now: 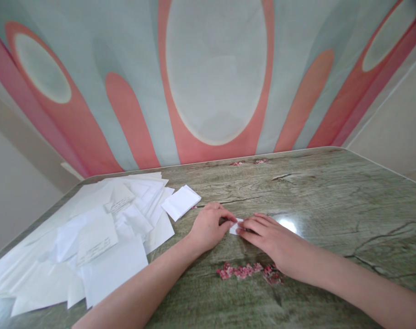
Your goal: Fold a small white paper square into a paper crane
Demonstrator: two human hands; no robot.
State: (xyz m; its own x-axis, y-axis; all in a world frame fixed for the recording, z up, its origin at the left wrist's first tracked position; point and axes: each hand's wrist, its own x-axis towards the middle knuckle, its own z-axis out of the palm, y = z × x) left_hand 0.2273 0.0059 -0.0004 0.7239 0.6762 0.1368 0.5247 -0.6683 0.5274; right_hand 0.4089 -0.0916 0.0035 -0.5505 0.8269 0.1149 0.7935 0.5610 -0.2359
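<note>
1. The left hand (210,226) is bare and slim-fingered.
2. The right hand (270,235) is bare too, likewise slim-fingered.
3. The left forearm (155,281) and right forearm (348,278) are bare, tapering toward the hands.

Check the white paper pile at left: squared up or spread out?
Spread out: the white paper pile fans across the wood-grain tabletop left of the left hand, its overlapping edges and corners pointing different ways.

My right hand (266,235) hides part of the small white paper (234,228). The edge cuts my left forearm (153,283) at seven o'clock, my right forearm (345,274) at four. At eight, the lettering (98,247) is too small to read.
</note>
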